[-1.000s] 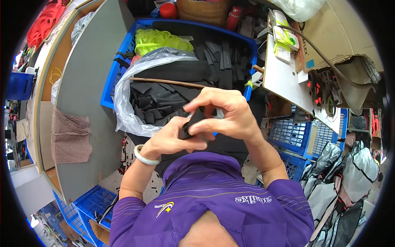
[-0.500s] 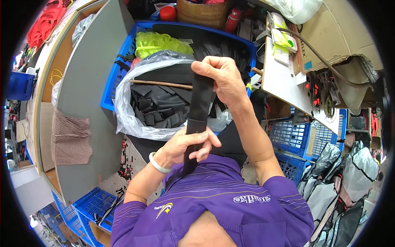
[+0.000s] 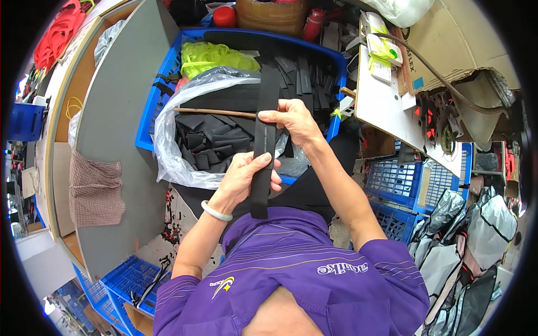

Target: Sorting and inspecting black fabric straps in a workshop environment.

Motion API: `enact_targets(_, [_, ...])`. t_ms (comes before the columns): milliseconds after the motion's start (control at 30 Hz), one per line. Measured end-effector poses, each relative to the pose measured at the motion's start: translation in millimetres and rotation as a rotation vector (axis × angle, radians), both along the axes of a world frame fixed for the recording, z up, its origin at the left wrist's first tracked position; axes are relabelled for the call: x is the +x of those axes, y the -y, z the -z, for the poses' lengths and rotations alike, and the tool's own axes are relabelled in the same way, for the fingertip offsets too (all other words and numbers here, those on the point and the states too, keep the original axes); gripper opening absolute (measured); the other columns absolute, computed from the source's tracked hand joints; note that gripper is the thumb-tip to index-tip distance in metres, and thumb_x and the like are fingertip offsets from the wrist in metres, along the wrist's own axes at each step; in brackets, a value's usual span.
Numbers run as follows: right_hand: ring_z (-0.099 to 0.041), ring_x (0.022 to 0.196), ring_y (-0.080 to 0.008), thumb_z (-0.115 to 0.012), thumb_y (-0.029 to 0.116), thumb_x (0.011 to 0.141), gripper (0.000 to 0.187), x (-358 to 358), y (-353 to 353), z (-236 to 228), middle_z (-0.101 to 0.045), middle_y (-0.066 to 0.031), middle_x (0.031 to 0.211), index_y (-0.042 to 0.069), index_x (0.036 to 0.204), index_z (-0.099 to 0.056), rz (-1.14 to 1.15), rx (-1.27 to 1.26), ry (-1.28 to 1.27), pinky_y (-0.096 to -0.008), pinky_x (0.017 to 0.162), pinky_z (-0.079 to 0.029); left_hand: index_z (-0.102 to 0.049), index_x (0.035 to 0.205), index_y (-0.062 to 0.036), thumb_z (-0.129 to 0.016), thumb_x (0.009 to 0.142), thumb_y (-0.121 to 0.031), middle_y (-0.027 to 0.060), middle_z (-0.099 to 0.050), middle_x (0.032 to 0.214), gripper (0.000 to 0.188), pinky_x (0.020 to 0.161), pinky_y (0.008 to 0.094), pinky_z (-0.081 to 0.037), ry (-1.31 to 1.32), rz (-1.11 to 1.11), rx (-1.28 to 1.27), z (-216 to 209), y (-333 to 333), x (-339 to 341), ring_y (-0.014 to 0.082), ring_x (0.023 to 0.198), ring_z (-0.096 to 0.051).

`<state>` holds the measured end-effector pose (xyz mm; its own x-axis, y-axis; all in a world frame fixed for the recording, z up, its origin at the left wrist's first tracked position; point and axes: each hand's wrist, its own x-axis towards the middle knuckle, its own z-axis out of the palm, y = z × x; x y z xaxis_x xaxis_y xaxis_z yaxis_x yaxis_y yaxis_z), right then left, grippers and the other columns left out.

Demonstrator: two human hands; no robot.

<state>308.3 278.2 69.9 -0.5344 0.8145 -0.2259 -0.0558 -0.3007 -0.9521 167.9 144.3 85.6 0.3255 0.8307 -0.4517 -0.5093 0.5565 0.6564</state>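
Note:
A long black fabric band [image 3: 260, 196] stretches nearly upright in front of my body, over the open mouth of a clear plastic bag [image 3: 167, 131]. My left hand [image 3: 246, 172] pinches the band low down, thumb on top and fingers behind it. Higher up, my right hand [image 3: 297, 122] grips the same band between thumb and fingers. The band's lower end hangs free below my left hand, near my waist. Many short black strips [image 3: 207, 147] fill the bag. A thin wooden stick [image 3: 210, 111] lies across the bag, its right end reaching the band.
The bag sits in a large blue crate [image 3: 144, 126] with a yellow-green bundle [image 3: 216, 60] and more black strips [image 3: 319, 84]. A grey panel [image 3: 120, 140] stands at left, a white board [image 3: 378, 109] at right. Blue baskets [image 3: 392, 179] and silvery bags [image 3: 482, 235] lie lower right.
Both hands have shifted along the band: my right hand came down toward me, my left hand rose slightly. The band now lies straighter, reaching farther over the crate, with its lower end visible.

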Motion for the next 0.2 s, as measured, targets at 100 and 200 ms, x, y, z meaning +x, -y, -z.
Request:
enact_targets(100, [-0.044, 0.05, -0.0032, -0.076, 0.014, 0.074, 0.015, -6, 2, 15, -0.059, 0.0016, 0.065, 0.005, 0.072, -0.064, 0.139, -0.082, -0.081, -0.0191, 0.047, -0.03, -0.058, 0.093, 0.0063, -0.058, 0.091, -0.023, 0.0152, -0.066, 0.07, 0.029, 0.056, 0.0308, -0.056, -0.034, -0.093, 0.005, 11, -9, 9, 0.0219, 0.057, -0.066])
enact_targets(200, [-0.044, 0.049, -0.0029, -0.075, 0.014, 0.076, 0.019, -4, 4, 35, -0.057, 0.0023, 0.061, 0.006, 0.066, -0.061, 0.252, -0.195, -0.168, -0.0189, 0.046, -0.03, -0.059, 0.094, 0.0046, -0.06, 0.09, -0.022, 0.0156, -0.065, 0.071, 0.027, 0.056, 0.0315, -0.056, -0.015, -0.138, -0.017, 25, -15, 18, 0.0229, 0.058, -0.066])
